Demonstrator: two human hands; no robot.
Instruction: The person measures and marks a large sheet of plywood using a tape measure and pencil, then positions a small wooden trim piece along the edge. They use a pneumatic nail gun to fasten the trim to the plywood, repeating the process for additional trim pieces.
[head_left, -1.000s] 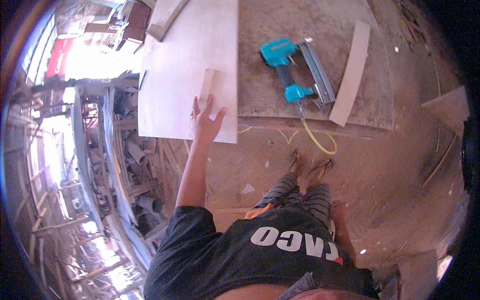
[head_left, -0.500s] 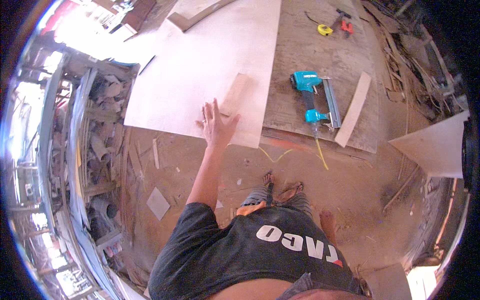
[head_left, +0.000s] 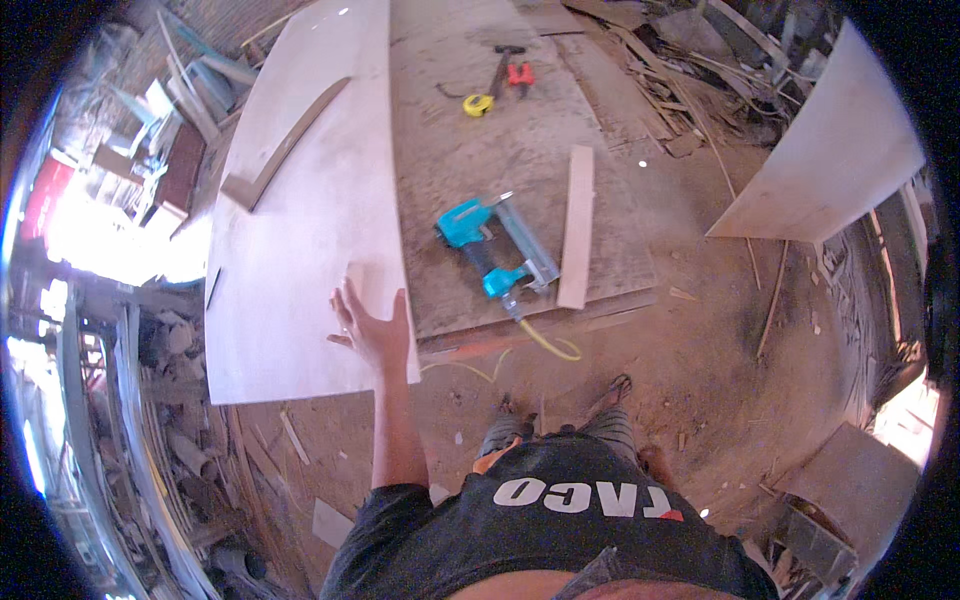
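right now the left hand [head_left: 372, 328] is open over the pale sheet [head_left: 280, 335] on the left of the table [head_left: 435, 160], with its fingers spread and its thumb out to the right. a short block of wood [head_left: 373, 282] lies on that sheet near its right edge, and the hand covers its near end; whether the fingers press on it i cannot tell. of the right arm [head_left: 655, 465] only a bit of skin shows beside the trousers, so i cannot tell how the right hand is held.

to the right of the sheet, a teal nail gun [head_left: 481, 257] lies on the table, its yellow hose [head_left: 548, 348] drooping over the near edge. just right of it is a flat strip of wood [head_left: 577, 230]. farther off on the table are a yellow tape measure [head_left: 478, 104], a hammer [head_left: 502, 66] and a red-handled tool [head_left: 521, 76]. a long bent piece of wood [head_left: 292, 138] lies across the far part of the sheet, and a thin dark stick [head_left: 215, 287] is at its left edge.
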